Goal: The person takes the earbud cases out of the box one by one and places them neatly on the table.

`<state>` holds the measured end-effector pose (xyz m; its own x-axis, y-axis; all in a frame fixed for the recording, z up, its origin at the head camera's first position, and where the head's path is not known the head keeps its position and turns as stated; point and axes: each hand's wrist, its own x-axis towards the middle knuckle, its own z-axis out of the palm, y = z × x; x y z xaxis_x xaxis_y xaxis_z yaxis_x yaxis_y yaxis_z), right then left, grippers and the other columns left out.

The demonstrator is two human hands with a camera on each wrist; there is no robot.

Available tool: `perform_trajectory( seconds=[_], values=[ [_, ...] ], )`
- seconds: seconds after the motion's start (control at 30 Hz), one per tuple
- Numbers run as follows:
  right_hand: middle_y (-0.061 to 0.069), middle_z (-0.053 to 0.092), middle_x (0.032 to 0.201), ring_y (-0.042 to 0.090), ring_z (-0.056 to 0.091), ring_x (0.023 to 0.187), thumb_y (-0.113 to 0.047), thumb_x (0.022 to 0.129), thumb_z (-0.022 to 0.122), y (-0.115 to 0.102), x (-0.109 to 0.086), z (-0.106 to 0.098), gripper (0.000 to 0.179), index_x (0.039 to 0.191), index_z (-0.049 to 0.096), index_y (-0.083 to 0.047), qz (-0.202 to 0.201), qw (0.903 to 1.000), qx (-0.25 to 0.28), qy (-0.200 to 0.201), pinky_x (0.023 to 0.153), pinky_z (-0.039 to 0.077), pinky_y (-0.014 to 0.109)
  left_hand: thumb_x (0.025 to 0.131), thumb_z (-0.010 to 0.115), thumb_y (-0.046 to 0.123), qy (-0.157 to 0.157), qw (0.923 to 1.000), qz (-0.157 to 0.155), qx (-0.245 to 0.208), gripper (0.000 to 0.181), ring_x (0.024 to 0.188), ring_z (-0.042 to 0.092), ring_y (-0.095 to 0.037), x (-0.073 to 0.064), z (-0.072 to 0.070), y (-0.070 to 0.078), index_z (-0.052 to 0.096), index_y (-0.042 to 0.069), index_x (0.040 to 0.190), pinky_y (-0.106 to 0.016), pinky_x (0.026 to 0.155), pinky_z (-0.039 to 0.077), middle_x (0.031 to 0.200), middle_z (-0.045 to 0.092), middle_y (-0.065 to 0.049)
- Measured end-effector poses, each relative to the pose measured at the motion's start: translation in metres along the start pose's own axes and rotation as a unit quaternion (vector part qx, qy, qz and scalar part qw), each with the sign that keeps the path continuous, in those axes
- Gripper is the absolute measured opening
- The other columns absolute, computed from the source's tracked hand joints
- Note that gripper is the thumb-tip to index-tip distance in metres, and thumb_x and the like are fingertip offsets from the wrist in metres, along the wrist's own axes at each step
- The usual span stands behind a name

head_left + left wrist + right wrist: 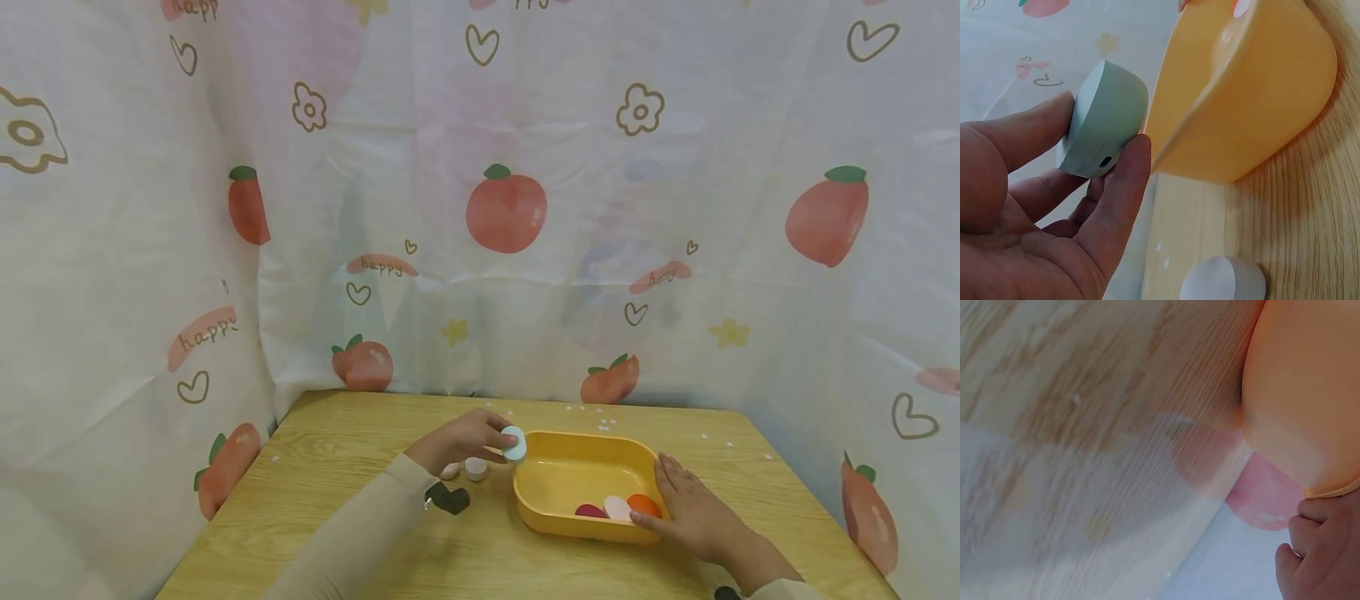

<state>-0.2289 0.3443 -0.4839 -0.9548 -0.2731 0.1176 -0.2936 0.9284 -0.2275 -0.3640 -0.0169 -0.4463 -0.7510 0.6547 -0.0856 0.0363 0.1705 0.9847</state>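
Observation:
My left hand (pixel 471 437) pinches a mint-green round case (pixel 1107 115) between thumb and fingers, just above the left rim of a yellow tray (pixel 555 523). A small dark slot shows on the case's side. My right hand (pixel 697 508) holds the tray's right side, thumb over the near corner and fingers along the rim; the wrist view shows only part of it. Inside the tray, along its near side, lie a dark red round piece (pixel 590 511), a pale pink one (pixel 617 507) and an orange one (pixel 643 504).
A white round piece (pixel 476 469) and a pale pinkish one (pixel 450 472), partly hidden by the left hand, are on the wooden table (pixel 337 450) left of the tray. Tiny white bits are scattered toward the back. A printed cloth (pixel 420 333) hangs behind and at both sides.

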Motion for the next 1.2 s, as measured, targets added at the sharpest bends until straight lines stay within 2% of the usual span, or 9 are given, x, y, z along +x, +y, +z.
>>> perform_trajectory(
  seconds=[0.37,0.63,1.03,1.2],
  values=[
    [0.032,0.021,0.152,0.049,0.020,0.138,-0.061,0.091,0.056,0.000,-0.001,0.000,0.097,0.143,0.028,0.017,-0.004,1.0000,-0.001,0.006,0.108,0.020,0.065,0.093,0.065,0.004,0.024,0.9995,-0.012,0.016,0.023,0.089,0.066,-0.023,-0.015,-0.022,-0.003,0.064,-0.007,0.114,-0.040,0.082,0.057,0.100,0.066,-0.012],
    [0.033,0.022,0.151,0.050,0.020,0.138,-0.061,0.091,0.055,0.000,0.000,-0.001,0.098,0.143,0.028,0.018,-0.003,0.9999,-0.007,0.009,0.108,0.020,0.065,0.093,0.066,0.006,0.046,0.9986,-0.020,0.015,0.025,0.091,0.064,-0.023,-0.025,-0.045,-0.014,0.063,-0.007,0.115,-0.041,0.084,0.056,0.102,0.064,-0.014],
    [0.034,0.022,0.151,0.050,0.021,0.138,-0.061,0.091,0.055,0.000,0.001,0.000,0.098,0.142,0.029,0.018,-0.001,1.0000,-0.004,0.008,0.108,0.020,0.065,0.094,0.065,0.008,0.067,0.9976,-0.020,-0.001,0.031,0.093,0.064,-0.023,-0.038,-0.076,-0.028,0.060,-0.009,0.120,-0.044,0.087,0.054,0.106,0.063,-0.015],
    [0.033,0.021,0.152,0.050,0.020,0.138,-0.061,0.091,0.054,0.000,0.001,0.001,0.098,0.143,0.028,0.017,0.002,1.0000,-0.004,0.006,0.109,0.019,0.065,0.094,0.065,0.006,0.088,0.9956,-0.030,-0.012,0.033,0.093,0.063,-0.022,-0.046,-0.087,-0.030,0.058,-0.010,0.122,-0.044,0.087,0.054,0.108,0.061,-0.015]
  ],
)
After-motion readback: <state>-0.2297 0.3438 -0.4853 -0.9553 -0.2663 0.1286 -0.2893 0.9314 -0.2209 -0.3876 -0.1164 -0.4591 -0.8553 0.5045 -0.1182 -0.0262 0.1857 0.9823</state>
